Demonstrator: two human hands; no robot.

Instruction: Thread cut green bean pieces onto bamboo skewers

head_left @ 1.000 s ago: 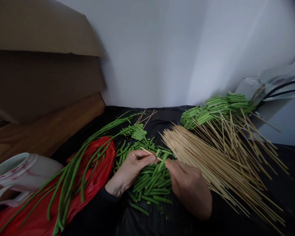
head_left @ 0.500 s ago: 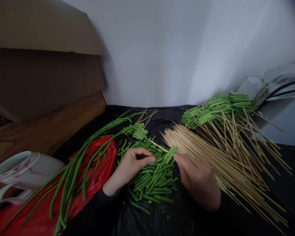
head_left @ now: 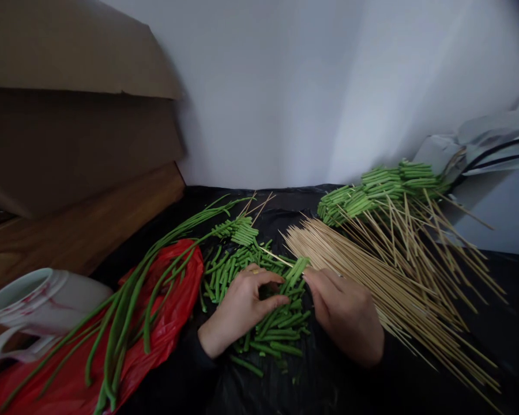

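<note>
My left hand (head_left: 242, 308) rests on a heap of short cut green bean pieces (head_left: 268, 323), fingers curled and pinching among them. My right hand (head_left: 343, 311) pinches a thin bamboo skewer (head_left: 281, 259) that carries a row of bean pieces (head_left: 297, 270) threaded side by side. The skewer's pointed end sticks out to the upper left. Both hands lie over a black plastic sheet (head_left: 285, 386).
A big pile of bare skewers (head_left: 372, 276) fans out at the right. Finished bean skewers (head_left: 380, 193) are stacked behind it, a smaller one (head_left: 242, 230) near the middle. Long uncut beans (head_left: 125, 311) lie on a red bag (head_left: 173, 311). A white jug (head_left: 30, 308) and cardboard (head_left: 69, 98) stand left.
My left hand has let go of the skewer and dropped onto the bean heap. My right hand has slid up to the threaded beans and keeps holding the skewer.
</note>
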